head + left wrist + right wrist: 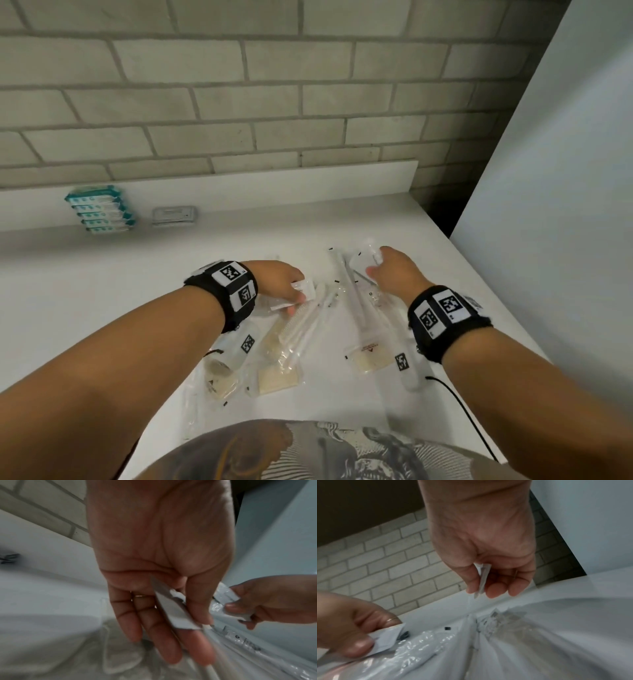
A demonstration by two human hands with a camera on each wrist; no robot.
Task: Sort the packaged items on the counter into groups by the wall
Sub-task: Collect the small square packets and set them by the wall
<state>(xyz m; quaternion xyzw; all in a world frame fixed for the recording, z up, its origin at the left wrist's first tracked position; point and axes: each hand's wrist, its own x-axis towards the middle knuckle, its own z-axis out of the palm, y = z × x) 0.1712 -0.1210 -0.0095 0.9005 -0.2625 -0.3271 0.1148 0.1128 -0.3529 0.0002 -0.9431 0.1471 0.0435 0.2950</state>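
**Sorting barely begun, most packets still loose**

Teal packets (pixel 100 209) stand stacked against the wall (pixel 205 102) at far left, a grey packet (pixel 174 215) beside them; these look sorted. On the counter (pixel 85 291), the left hand (pixel 279 281) pinches a small white sachet (pixel 303 294). Clear-wrapped long items (pixel 352 294) lie mid-counter, long axes running roughly toward the wall. The right hand (pixel 394 274) pinches a clear packet (pixel 364 262).

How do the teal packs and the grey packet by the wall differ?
The teal packs are a stack of several; the grey packet lies alone. The teal packs are colourful with white labels; the grey packet is plain and pale. The teal packs sit left of the grey packet. Both rest against the backsplash.
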